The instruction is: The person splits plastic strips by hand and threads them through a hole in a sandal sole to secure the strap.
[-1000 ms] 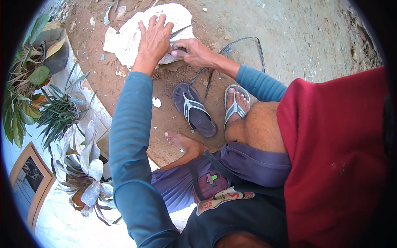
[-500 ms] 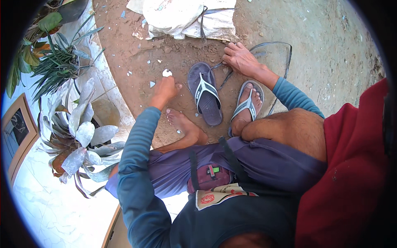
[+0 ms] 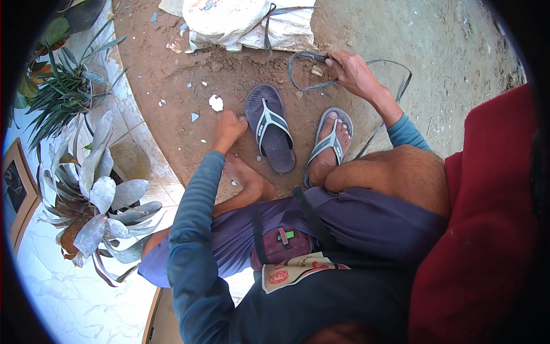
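My right hand [image 3: 356, 74] pinches a thin, flat black strap [image 3: 291, 71] between thumb and fingers, just above the ground. The strap bends in a loop to the left of the hand, and another length curves off to the right and back toward my knee. Left of the loose grey flip-flop [image 3: 281, 153], my left hand [image 3: 230, 131] is low over the soil with its fingers curled closed. What it holds, if anything, is hidden. A white chip [image 3: 216, 103] lies just beyond its knuckles.
A white sack [image 3: 229, 26] tied with a dark strap lies at the far side. My right foot wears the other flip-flop [image 3: 338, 127]; my left foot is bare. Potted plants [image 3: 103, 195] stand on white tiles [image 3: 51, 269] at left. Small chips dot the soil.
My right hand has lifted the black strap and moved right, forming a loop. My left hand has drawn slightly back from the white chip, which now shows whole. The view has shifted slightly.
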Available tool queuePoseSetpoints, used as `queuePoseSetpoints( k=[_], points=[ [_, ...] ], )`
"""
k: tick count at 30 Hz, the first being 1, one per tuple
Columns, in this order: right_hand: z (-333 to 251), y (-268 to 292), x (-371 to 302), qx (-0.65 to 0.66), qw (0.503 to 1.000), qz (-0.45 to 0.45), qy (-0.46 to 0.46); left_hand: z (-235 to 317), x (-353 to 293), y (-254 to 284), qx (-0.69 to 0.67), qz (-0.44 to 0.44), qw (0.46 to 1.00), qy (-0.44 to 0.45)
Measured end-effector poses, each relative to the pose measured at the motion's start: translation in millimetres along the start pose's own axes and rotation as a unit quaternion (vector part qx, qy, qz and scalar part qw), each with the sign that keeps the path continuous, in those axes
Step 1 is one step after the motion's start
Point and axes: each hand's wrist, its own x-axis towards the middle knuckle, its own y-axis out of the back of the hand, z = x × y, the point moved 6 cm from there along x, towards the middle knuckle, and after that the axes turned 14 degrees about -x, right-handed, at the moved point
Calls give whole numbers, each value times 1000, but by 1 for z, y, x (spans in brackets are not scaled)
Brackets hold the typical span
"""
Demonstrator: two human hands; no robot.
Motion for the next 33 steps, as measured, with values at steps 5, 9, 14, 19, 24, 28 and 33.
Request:
queuePoseSetpoints(
  k=[5, 9, 14, 19, 24, 28, 33],
  points=[
    [3, 28, 4, -43, 998, 25, -49, 49, 6, 44, -54, 69, 994, -67],
    [-16, 52, 4, -79, 990, 102, -52, 60, 31, 49, -248, 56, 956, -145],
    [-35, 56, -1, -61, 979, 185, -61, 165, -16, 46, -525, -99, 834, -137],
    [-41, 77, 1, -41, 971, 230, -53, 259, -51, 73, -759, -157, 606, -179],
    [2, 102, 3, 85, 976, 139, -148, 272, -45, 112, -766, -249, 562, -189],
    [15, 125, 11, 253, 959, 21, -123, 275, -19, 157, -468, -18, 811, -352],
    [7, 178, 10, 389, 913, -56, -108, 280, -10, 181, -421, 29, 795, -436]
  ],
)
